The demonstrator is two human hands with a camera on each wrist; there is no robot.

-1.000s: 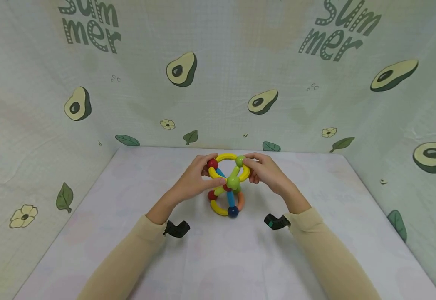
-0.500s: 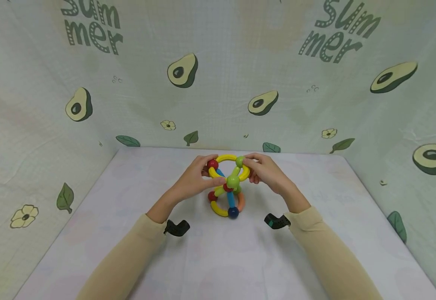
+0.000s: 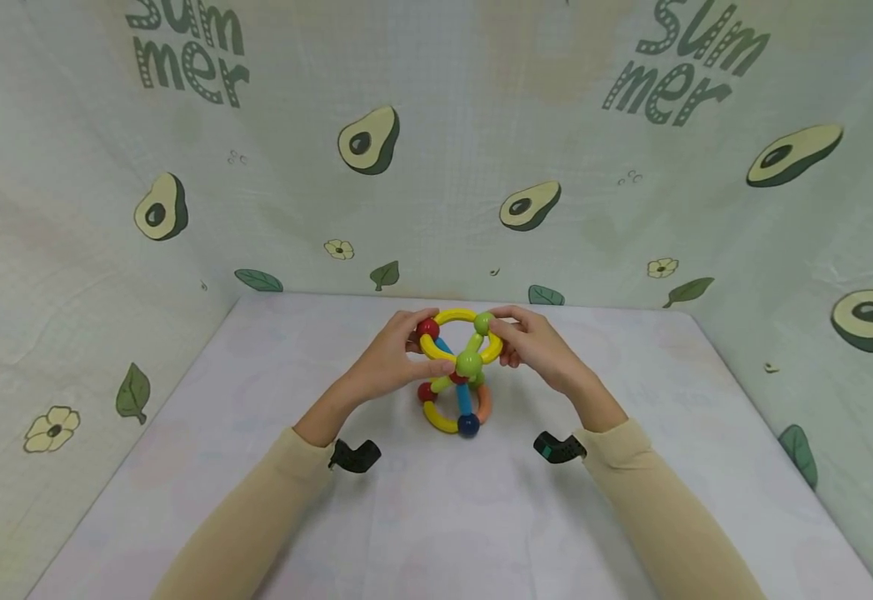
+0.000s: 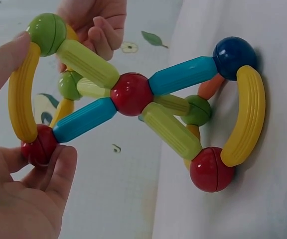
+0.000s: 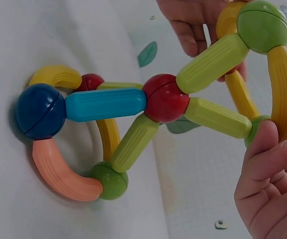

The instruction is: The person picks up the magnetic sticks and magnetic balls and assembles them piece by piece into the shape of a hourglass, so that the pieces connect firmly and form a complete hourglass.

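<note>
A model of magnetic balls and sticks (image 3: 464,400) stands upright on the table, two curved-stick rings joined through a red middle ball (image 4: 132,93) by straight blue and light green sticks. At its upper ring is my left hand (image 3: 386,360), thumb on the front green ball (image 3: 469,364) and fingers at the left red ball (image 4: 40,144). My right hand (image 3: 540,346) pinches the ring's back right green ball (image 3: 485,322) beside a yellow curved stick (image 5: 284,92). The lower ring, with a dark blue ball (image 5: 40,111) and an orange curved stick (image 5: 66,172), sits on the tabletop.
A pale cloth covers the table (image 3: 436,525). Behind and at both sides hangs a curtain (image 3: 436,167) printed with avocados and leaves. Black wrist cameras jut inward from the left sleeve (image 3: 256,517) and the right sleeve (image 3: 661,508).
</note>
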